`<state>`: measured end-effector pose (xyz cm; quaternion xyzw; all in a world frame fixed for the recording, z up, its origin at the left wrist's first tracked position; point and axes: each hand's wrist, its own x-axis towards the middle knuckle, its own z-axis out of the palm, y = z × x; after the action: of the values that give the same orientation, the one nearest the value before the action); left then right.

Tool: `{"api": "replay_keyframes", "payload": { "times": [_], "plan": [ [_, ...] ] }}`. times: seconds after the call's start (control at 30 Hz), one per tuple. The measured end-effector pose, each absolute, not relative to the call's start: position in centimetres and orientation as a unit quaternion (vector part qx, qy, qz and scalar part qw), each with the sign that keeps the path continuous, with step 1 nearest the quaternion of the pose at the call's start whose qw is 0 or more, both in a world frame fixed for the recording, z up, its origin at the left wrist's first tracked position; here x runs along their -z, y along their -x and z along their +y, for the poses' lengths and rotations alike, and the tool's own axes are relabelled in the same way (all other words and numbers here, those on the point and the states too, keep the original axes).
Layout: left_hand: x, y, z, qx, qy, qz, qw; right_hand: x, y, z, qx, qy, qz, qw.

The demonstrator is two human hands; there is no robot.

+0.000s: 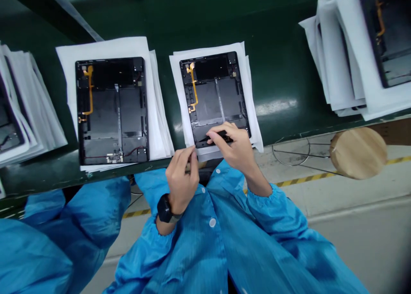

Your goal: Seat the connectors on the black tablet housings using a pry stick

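Two open black tablet housings lie on white sheets on a dark green conveyor belt [276, 58]. My right hand [236, 146] rests on the near edge of the right-hand housing [214, 97], its fingers pinched on a small black part there. My left hand [181, 176], with a black watch on the wrist, is curled just below that housing's near left corner, the fingertips pinched together at the edge of its white sheet [178, 92]; what they hold is too small to make out. The left-hand housing [111, 109] lies untouched.
More stacks of white sheets with housings sit at the far left [22, 109] and the top right [356, 49] of the belt. A round wooden stool seat [358, 151] stands on the floor at the right, beside a yellow-and-black floor stripe.
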<state>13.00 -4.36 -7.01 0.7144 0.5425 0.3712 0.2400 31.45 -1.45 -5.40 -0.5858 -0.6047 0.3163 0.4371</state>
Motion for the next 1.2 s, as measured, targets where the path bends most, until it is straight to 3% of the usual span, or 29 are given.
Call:
{"api": "replay_keyframes", "payload": {
  "times": [0.37, 0.87, 1.03, 1.2],
  "plan": [
    [7.8, -12.6, -4.9, -0.321, -0.802, 0.487, 0.128, 5.1, -31.5, -1.2, -0.337, 0.580, -0.592, 0.447],
    [7.6, -13.1, -4.9, -0.303, -0.797, 0.504, 0.139, 5.4, -31.3, -1.2, -0.326, 0.593, -0.599, 0.428],
    [7.3, -12.6, -4.4, -0.312, -0.778, 0.511, 0.192, 5.3, -31.2, -1.1, -0.324, 0.592, -0.599, 0.432],
    [5.8, -12.7, -3.0, -0.353, -0.650, 0.582, 0.338, 5.3, -31.2, -1.1, -0.327, 0.592, -0.592, 0.437]
  ]
}}
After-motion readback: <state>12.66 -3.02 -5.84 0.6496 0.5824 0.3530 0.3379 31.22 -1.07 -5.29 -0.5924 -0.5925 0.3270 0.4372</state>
